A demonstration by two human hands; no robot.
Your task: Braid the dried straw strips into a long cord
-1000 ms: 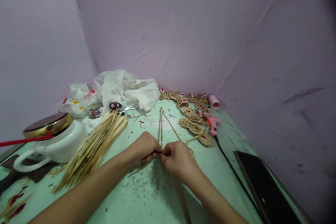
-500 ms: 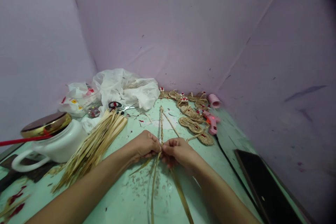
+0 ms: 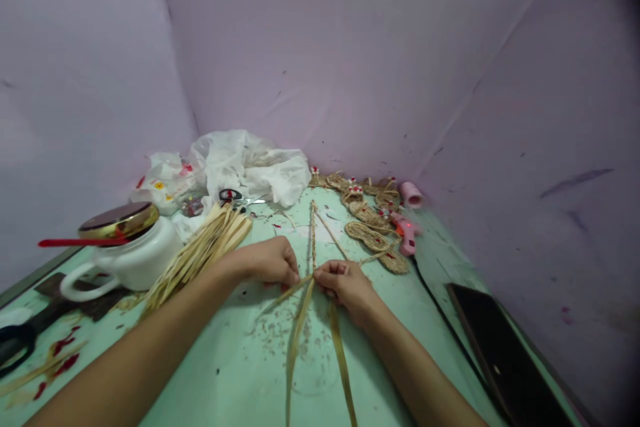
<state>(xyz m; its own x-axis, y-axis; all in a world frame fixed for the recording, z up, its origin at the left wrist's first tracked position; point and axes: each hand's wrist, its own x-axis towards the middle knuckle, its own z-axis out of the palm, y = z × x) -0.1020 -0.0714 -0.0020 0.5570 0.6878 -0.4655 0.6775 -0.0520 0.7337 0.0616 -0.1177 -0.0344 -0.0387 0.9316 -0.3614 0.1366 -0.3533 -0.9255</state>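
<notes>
A thin braid of dried plant fibre [image 3: 313,240] runs from the far side of the table down to my hands. My right hand [image 3: 345,285] pinches the braid's lower end between thumb and fingers. To its left, my left hand [image 3: 276,261] is closed on one loose flat strand [image 3: 287,295], pulled out to the left. Two other strands, a middle strand [image 3: 295,340] and a right strand [image 3: 341,360], hang toward me over the table. A slanting length of braid [image 3: 331,232] leads from the top toward the woven sole shapes on the right.
Left are a bundle of dried strips [image 3: 210,240], a white teapot [image 3: 150,257], scissors [image 3: 231,195] and plastic bags [image 3: 255,167]. Right are woven soles [image 3: 370,237], a pink glue gun [image 3: 407,233] with a black cord [image 3: 440,307], and a dark flat slab [image 3: 500,347].
My left hand has moved a little left, away from my right hand, drawing a strand outward. My right hand still pinches the braid's end. The view has shifted slightly.
</notes>
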